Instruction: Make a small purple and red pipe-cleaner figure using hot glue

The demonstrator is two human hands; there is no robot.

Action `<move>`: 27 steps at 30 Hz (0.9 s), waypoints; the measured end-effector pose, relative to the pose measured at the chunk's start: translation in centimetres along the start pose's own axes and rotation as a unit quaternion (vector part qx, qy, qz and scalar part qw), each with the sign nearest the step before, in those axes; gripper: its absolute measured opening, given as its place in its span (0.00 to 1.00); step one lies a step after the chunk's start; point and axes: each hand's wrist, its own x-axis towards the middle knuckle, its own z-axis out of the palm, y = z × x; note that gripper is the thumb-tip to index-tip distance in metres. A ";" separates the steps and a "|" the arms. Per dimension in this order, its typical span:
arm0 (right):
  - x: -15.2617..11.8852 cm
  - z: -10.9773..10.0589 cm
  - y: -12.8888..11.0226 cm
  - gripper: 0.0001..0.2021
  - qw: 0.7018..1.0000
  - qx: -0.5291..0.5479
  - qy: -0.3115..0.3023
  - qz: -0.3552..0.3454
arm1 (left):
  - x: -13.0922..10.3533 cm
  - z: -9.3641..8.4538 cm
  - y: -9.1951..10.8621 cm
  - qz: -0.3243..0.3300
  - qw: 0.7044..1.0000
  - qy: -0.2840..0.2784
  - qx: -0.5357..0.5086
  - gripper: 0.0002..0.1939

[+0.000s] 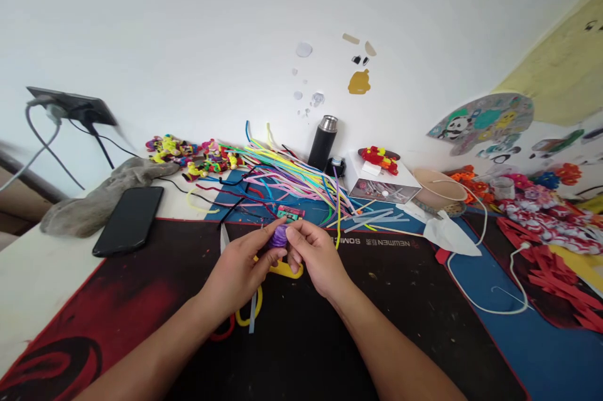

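Observation:
A small purple coil (279, 236), which looks like wound pipe cleaner, is held up above the dark mat in front of me. My left hand (240, 266) pinches it from the left between thumb and fingers. From the right, my right hand (318, 256) grips its edge with thumb and curled fingers. Below my left hand lie scissors, with a blade (224, 239) and yellow and red handle loops (222, 333) showing; my hand covers the middle. A pale translucent strip (253, 313) crosses the yellow loop. Under the coil is a yellow piece (288, 270), partly hidden.
Loose multicoloured pipe cleaners (301, 178) spread behind my hands. Beyond them stand a black flask (323, 143) and a white drawer box (384, 184). A phone (128, 220) lies left; a white cable (490, 312) and red strips (560, 275) lie right.

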 end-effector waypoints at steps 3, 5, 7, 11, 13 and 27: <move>0.0 0.1 -0.1 0.25 1.000 -0.001 0.004 -0.001 | 0.0 0.1 -0.1 0.011 1.000 0.009 0.007 0.24; 0.1 0.2 0.0 0.25 1.000 -0.003 0.008 -0.003 | -0.1 0.1 -0.3 0.014 1.000 0.010 0.003 0.25; 0.2 0.2 0.2 0.25 1.000 -0.002 0.012 0.000 | -0.2 0.1 -0.5 0.016 1.000 0.008 -0.004 0.25; 0.3 0.4 0.5 0.26 1.000 0.003 0.029 0.009 | -0.2 0.2 -1.0 0.012 1.000 0.000 -0.018 0.25; 0.3 0.5 0.5 0.27 0.999 0.005 0.038 0.011 | -0.1 0.3 -1.2 0.005 1.000 -0.002 -0.027 0.25; 0.0 0.6 0.4 0.26 0.998 -0.023 0.052 0.003 | -0.2 0.1 -0.6 0.001 1.000 -0.016 -0.022 0.25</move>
